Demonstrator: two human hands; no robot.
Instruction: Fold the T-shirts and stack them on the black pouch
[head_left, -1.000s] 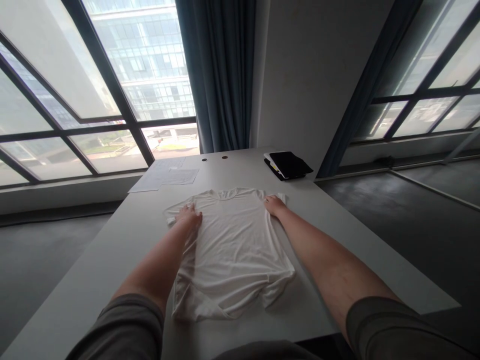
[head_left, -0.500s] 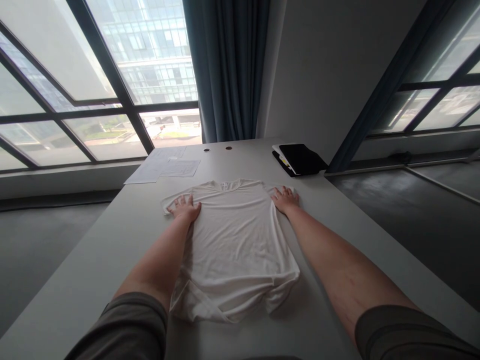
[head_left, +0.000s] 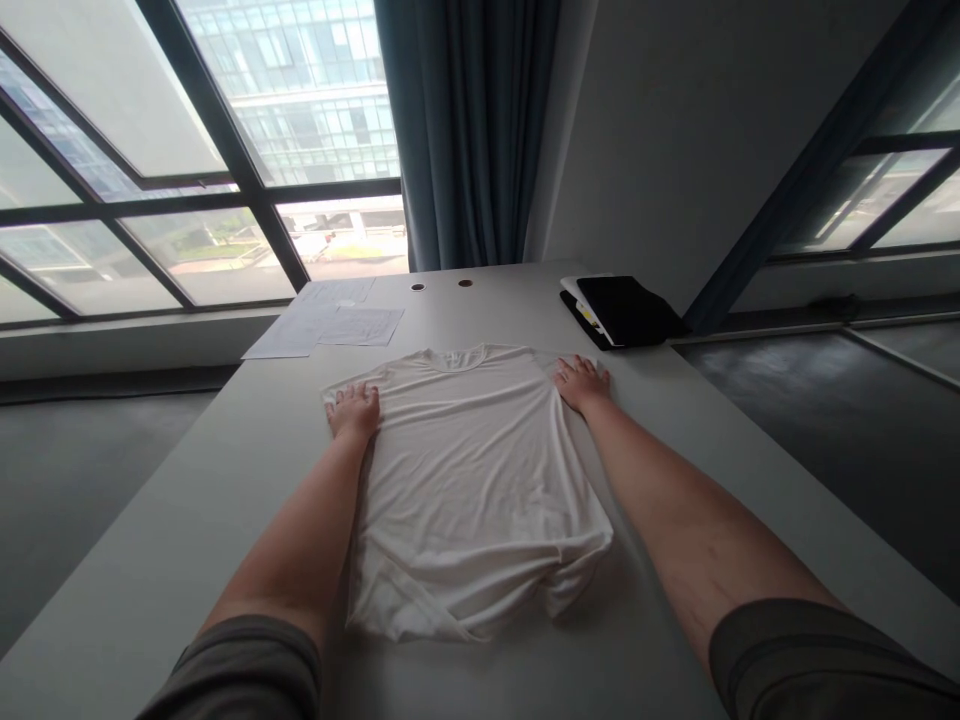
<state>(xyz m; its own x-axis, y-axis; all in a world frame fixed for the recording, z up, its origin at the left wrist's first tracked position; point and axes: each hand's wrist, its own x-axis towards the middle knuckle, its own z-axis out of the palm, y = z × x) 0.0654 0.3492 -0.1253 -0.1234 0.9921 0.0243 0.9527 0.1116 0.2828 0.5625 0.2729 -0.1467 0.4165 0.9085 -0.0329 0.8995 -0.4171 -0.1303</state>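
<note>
A white T-shirt (head_left: pixel 465 455) lies spread on the table, its collar toward the far side and its hem, bunched and folded, toward me. My left hand (head_left: pixel 354 408) rests on the left sleeve, fingers stretched forward. On the right sleeve lies my right hand (head_left: pixel 583 382), flat with its fingers spread. Both palms face down and hide part of the sleeves. Creases run across the front of the shirt.
The shirt is on a long white table (head_left: pixel 247 470). Sheets of paper (head_left: pixel 360 326) lie at its far left, and a black folder (head_left: pixel 630 310) with papers at its far right. Two round holes pierce the far end. A dark curtain (head_left: pixel 469 140) hangs beyond, beside windows.
My left hand has slid outward to the left along the sleeve, its fingers closer together. My right hand stays on the right sleeve. The view has shifted slightly.
</note>
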